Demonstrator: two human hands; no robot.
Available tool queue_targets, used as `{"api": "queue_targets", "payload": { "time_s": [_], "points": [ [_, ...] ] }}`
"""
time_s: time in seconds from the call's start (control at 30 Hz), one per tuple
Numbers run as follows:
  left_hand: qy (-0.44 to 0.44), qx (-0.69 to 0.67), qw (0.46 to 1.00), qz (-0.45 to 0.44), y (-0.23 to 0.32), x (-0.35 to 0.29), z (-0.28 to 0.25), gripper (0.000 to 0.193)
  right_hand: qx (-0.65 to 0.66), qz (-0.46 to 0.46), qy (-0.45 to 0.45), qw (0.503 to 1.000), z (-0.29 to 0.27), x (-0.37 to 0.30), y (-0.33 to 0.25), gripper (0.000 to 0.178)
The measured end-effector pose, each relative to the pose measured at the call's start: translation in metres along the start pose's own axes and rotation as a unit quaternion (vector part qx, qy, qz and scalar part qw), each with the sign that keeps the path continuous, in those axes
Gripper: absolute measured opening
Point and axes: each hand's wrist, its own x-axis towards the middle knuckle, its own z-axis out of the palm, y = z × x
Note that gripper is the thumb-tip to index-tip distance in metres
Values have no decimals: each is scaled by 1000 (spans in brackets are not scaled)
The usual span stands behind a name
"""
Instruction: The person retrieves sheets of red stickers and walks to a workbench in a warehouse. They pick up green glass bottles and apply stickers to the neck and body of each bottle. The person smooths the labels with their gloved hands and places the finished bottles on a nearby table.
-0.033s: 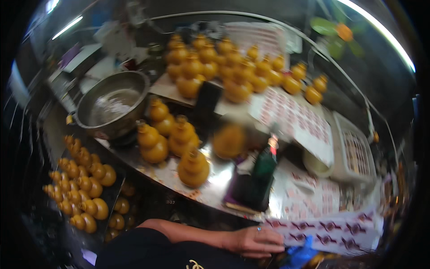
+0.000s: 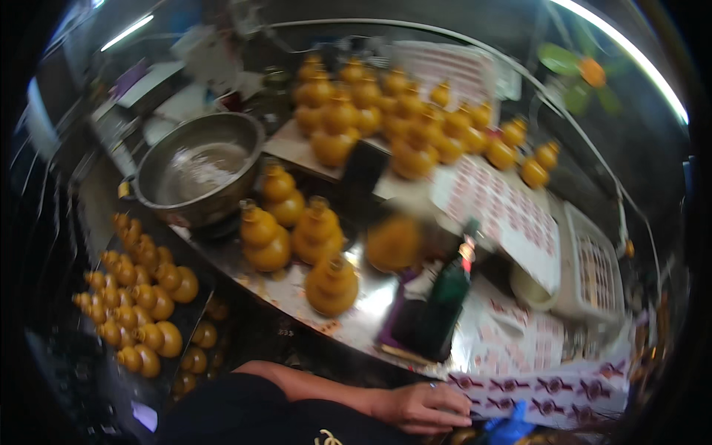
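My left hand point(image 2: 424, 408), with a ring on one finger, reaches across the lower edge. Its fingers are bent downward at the left end of a white sheet with rows of dark red printed motifs point(image 2: 550, 389). What lies under the fingertips is hidden. Right beside it, a bright blue patch point(image 2: 512, 426), apparently a glove on my right hand, is mostly cut off, so its fingers do not show. Part of an amber gourd point(image 2: 463, 436) shows between the two. On the metal table stand several amber double-bulbed gourds point(image 2: 331, 285) and a dark green bottle point(image 2: 447, 300).
A big metal basin point(image 2: 241, 167) stands at the left. More gourds point(image 2: 334, 137) crowd a raised board behind, and others lie in a group point(image 2: 159, 334) at lower left. At the right are printed sheets point(image 2: 497, 204) and a white plastic basket point(image 2: 593, 259).
The view has swung slightly, so the table and gourds appear farther right. My left hand stays at the sheet's end; the blue patch sits a little lower and to the right.
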Motion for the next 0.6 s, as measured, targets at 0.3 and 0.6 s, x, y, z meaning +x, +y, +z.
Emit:
{"api": "queue_targets", "payload": {
  "time_s": [0.3, 0.6],
  "points": [
    [228, -61, 955, -181, 18, 87, -60, 90, -132, 52, -160, 977, 96, 84, -72, 18],
    [256, -297, 826, -404, 37, 117, -87, 51, -237, 12, -314, 919, 136, 99, -207, 18]
  ]
}}
